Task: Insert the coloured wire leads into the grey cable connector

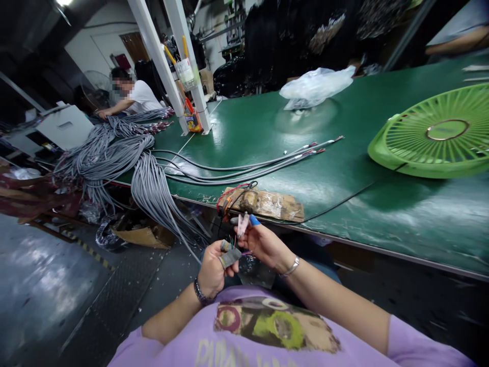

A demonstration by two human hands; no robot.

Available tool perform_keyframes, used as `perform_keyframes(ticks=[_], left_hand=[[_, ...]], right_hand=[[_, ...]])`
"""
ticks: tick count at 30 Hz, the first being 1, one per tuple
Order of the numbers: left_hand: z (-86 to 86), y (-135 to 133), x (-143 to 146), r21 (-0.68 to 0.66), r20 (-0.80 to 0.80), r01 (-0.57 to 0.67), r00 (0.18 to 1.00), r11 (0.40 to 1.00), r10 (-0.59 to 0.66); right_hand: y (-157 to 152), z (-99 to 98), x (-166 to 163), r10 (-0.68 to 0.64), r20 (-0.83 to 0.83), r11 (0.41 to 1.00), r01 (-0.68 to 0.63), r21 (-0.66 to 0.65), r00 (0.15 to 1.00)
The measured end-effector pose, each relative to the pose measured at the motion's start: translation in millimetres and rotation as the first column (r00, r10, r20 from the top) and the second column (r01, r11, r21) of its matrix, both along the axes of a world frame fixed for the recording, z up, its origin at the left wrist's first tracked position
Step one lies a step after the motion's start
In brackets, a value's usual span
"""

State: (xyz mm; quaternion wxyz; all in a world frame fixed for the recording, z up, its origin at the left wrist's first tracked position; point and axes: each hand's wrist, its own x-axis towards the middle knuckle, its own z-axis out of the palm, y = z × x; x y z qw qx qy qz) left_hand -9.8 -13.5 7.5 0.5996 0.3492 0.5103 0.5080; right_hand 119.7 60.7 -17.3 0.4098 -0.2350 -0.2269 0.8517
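My left hand [214, 266], its fingers partly wrapped in grey tape, is closed round the end of a grey cable [190, 251]. Thin coloured wires [247, 253] fan out of that end toward my right hand. My right hand [263, 247] is just to the right, with blue and whitish coverings on its fingertips. Its thumb and fingers are drawn together close to the wires; what lies between them is too small to make out. Just beyond, a worn wooden block [273, 205] with a small fixture and red and black leads sits at the bench edge.
Bundles of grey cables [114, 145] hang off the green bench [344, 214] at left. Several finished-looking cables [244, 168] lie across it. A green fan [431, 135] stands right, a plastic bag [317, 84] behind. White posts [153, 46] rise at the back. A co-worker [143, 97] bends over cables.
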Motion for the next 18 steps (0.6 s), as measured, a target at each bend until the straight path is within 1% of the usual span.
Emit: perform_keyframes(ticks=[4, 6, 8, 9, 10, 11, 14, 16, 18], left_hand=[[-2.8, -5, 6, 0.017, 0.024, -0.057, 0.998, 0.998, 0.057], [-4.2, -5, 9, 0.028, 0.026, -0.078, 0.997, 0.997, 0.077], [-5.1, -4, 11, 0.036, 0.026, -0.098, 0.995, 0.995, 0.097], [-5.5, -3, 11, 0.036, 0.025, -0.103, 0.994, 0.994, 0.102], [-5.8, -1, 12, 0.034, 0.022, -0.107, 0.994, 0.994, 0.106], [-6.0, 0, 12, 0.031, 0.020, -0.107, 0.994, 0.994, 0.107], [-6.6, 2, 13, 0.025, 0.010, -0.105, 0.994, 0.994, 0.104], [-7.0, 4, 13, 0.031, 0.005, -0.106, 0.994, 0.994, 0.106], [-7.7, 4, 14, 0.035, 0.004, -0.106, 0.994, 0.994, 0.106]], right_hand=[[-2, -1.2, -1, -0.082, 0.036, 0.994, 0.079, 0.081, 0.996], [-3, -1.9, -1, -0.151, 0.092, 0.978, 0.136, 0.158, 0.984], [-4, -2.5, -2, -0.230, 0.160, 0.950, 0.185, 0.251, 0.960], [-4, -2.5, -2, -0.249, 0.180, 0.940, 0.193, 0.280, 0.952], [-3, -2.4, -2, -0.239, 0.185, 0.942, 0.181, 0.284, 0.953], [-2, -2.0, -2, -0.206, 0.173, 0.953, 0.157, 0.261, 0.963], [1, -0.6, -4, -0.091, 0.072, 0.989, 0.081, 0.125, 0.993], [4, -0.6, -5, -0.081, 0.016, 0.995, 0.080, 0.063, 0.997], [6, -2.1, -7, -0.107, -0.009, 0.994, 0.107, 0.038, 0.994]])
